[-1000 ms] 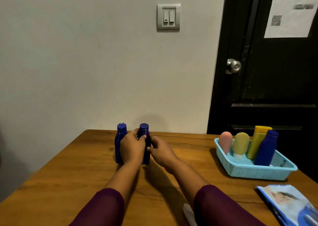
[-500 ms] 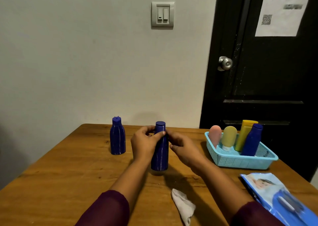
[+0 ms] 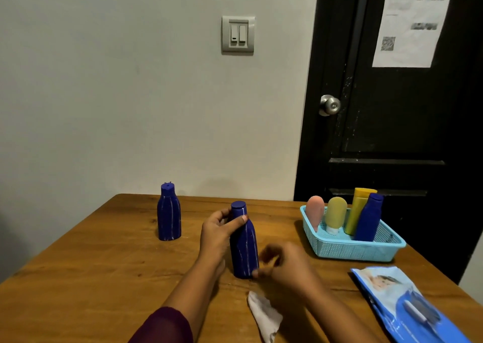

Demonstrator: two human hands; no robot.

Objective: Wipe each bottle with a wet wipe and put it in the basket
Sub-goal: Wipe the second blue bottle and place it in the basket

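A dark blue bottle [image 3: 243, 240] stands upright mid-table; my left hand [image 3: 218, 231] grips it near the neck, thumb across the front. My right hand [image 3: 283, 267] is blurred beside the bottle's base, fingers loosely curled and holding nothing. A crumpled white wet wipe [image 3: 264, 316] lies on the table just below that hand. A second blue bottle [image 3: 169, 213] stands alone at the back left. The light blue basket [image 3: 350, 251] at the right holds a pink, a pale yellow, a yellow and a blue bottle.
A blue pack of wet wipes [image 3: 407, 306] lies at the table's front right edge. The wooden table [image 3: 91, 277] meets a grey wall at the back; a black door with a knob [image 3: 329, 105] stands behind the basket.
The left hand brought one blue bottle from beside the other toward the table's middle. My right hand has left the bottle's neck and dropped down toward its base.
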